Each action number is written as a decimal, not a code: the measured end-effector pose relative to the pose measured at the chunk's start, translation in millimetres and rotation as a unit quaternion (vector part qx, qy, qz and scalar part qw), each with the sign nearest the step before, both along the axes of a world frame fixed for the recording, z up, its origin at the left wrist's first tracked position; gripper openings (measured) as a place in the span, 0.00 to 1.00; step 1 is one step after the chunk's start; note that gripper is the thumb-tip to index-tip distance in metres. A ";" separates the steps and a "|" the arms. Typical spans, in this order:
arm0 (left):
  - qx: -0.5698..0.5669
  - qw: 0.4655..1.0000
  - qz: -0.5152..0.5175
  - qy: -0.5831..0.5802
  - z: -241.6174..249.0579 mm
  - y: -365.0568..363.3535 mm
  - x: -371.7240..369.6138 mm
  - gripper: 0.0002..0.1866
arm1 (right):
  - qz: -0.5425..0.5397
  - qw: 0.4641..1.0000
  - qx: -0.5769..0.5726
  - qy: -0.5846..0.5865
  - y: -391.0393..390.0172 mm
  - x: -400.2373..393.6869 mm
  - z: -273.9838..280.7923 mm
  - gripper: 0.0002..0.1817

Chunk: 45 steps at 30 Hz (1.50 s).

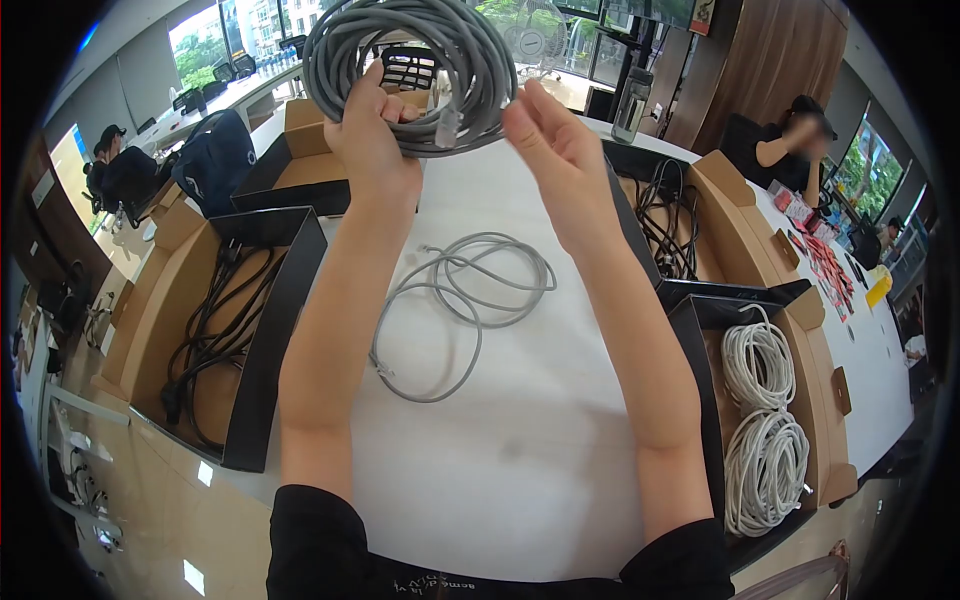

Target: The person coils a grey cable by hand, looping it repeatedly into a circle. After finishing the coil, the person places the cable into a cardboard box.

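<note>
Raised at the top of the head view is a thick coil of grey network cable point(330, 60). My left hand point(375, 125) is closed around its lower left part, with fingers through the middle of the loop. A clear plug point(447, 128) hangs at the coil's lower front. Beside the coil's right edge is my right hand point(560, 140), fingers loosely bent and apart, thumb tip right at the outer turns. Below, between my forearms, a loose grey network cable point(480, 322) lies in wide loops on the white table point(500, 450).
Open boxes flank the table: a left box point(250, 400) and a back right box point(735, 235) hold black cables, and a front right box point(712, 400) holds white coils point(765, 470). A bottle point(630, 105) stands behind. A person point(775, 150) sits at the right.
</note>
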<state>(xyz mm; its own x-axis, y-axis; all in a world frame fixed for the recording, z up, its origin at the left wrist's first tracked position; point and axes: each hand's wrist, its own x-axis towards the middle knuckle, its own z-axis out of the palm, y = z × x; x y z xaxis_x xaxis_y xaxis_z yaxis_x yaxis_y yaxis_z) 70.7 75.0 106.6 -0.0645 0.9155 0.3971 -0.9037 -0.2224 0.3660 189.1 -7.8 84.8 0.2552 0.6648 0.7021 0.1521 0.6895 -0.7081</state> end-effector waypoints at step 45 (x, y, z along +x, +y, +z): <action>0.127 0.963 -0.081 0.225 -19.4 -49.1 40.5 0.11 | -0.044 0.993 0.094 0.062 -26.6 30.2 28.5 0.32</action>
